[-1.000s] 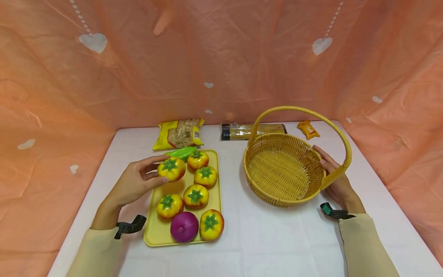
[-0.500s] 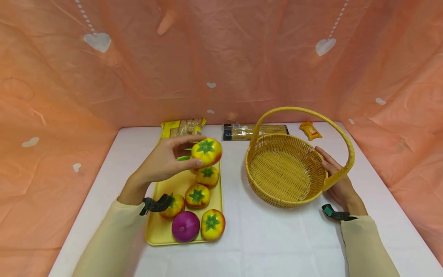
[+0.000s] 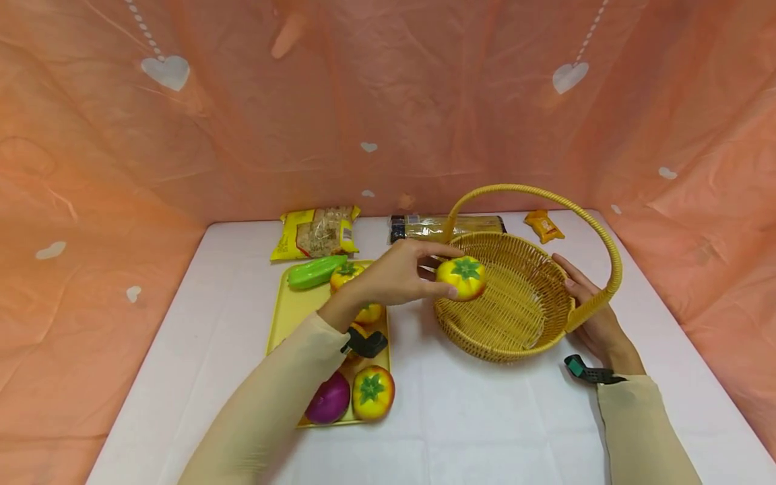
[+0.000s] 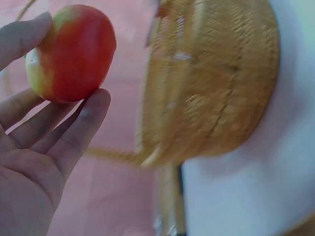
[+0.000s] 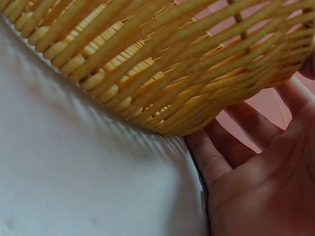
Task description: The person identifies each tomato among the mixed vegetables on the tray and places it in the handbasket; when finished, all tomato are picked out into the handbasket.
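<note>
My left hand [image 3: 403,273] holds a toy tomato [image 3: 462,278], yellow and red with a green star-shaped top, between thumb and fingertips. The tomato is above the left rim of a woven basket [image 3: 485,350] with a tall arched handle. In the left wrist view the tomato [image 4: 81,54] shows its red underside, apart from the blurred basket [image 4: 211,88]. At the basket's right side rests my right hand [image 3: 597,327], its fingers fairly straight against the outer wall. The right wrist view shows this hand [image 5: 266,162] with its fingertips partly hidden behind the wickerwork.
A yellow tray [image 3: 281,316] on the left carries several more tomatoes [image 3: 372,393], a purple onion-like ball [image 3: 330,399] and a green vegetable [image 3: 315,272]; my left forearm covers part of it. Behind lie a yellow food bag [image 3: 319,232], a long noodle-like pack [image 3: 418,229] and a small orange packet [image 3: 543,226].
My left hand has carried the tomato rightward from above the tray to the basket's left rim. My right hand and the basket have stayed in place.
</note>
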`<state>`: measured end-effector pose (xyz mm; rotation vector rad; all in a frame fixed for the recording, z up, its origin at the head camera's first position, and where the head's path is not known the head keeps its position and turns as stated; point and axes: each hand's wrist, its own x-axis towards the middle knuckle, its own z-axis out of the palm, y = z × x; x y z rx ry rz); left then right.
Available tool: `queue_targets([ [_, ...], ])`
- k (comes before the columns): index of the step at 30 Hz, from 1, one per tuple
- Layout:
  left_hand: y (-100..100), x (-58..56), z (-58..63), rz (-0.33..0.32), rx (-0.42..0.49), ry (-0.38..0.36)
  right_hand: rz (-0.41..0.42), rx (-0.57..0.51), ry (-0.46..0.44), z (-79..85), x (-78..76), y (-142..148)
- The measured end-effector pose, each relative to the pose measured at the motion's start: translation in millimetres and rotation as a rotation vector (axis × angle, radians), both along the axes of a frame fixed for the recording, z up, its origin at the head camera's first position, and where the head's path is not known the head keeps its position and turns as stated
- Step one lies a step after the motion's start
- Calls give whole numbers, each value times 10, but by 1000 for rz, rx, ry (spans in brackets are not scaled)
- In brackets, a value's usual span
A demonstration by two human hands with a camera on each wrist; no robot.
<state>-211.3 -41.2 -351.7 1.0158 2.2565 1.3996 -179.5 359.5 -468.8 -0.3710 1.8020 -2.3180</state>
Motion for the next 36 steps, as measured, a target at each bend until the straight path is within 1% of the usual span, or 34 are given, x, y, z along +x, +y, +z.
queue_targets([
  [2, 146, -21, -70, -19, -36, -7, 6, 3, 12, 1, -5, -1],
  [5, 338, -33, -163, -26, -72, -22, 2, 11, 19, 5, -14, -7],
  [7, 466, -28, -220, -9, -94, -22, -8, 24, 18, 8, -17, -11],
  [9, 598, -7, -285, 23, -112, -23, -19, 39, 15, 10, -20, -13],
  [12, 797, 60, -373, 69, -154, -16, -27, 57, 8, 8, -22, -14],
  [14, 916, 116, -433, 77, -189, 6, -26, 58, 3, 5, -23, -14],
  [18, 1100, 212, -522, 58, -306, 128, -15, 50, -2, 2, -20, -15],
  [21, 1208, 258, -557, 38, -385, 224, -19, 55, 0, 0, -19, -15],
  [25, 1333, 304, -568, 9, -448, 277, -25, 67, 8, 6, -28, -13],
  [27, 1386, 320, -575, -1, -462, 282, -23, 65, 13, 3, -34, -13],
  [29, 1424, 329, -580, -5, -464, 270, -24, 62, 18, -2, -38, -13],
  [33, 1447, 335, -587, 20, -485, 207, -31, 58, 18, -5, -36, -10],
  [35, 1440, 344, -582, 34, -496, 192, -35, 62, 14, -5, -31, -8],
  [36, 1435, 349, -579, 38, -496, 196, -35, 64, 11, -4, -29, -7],
])
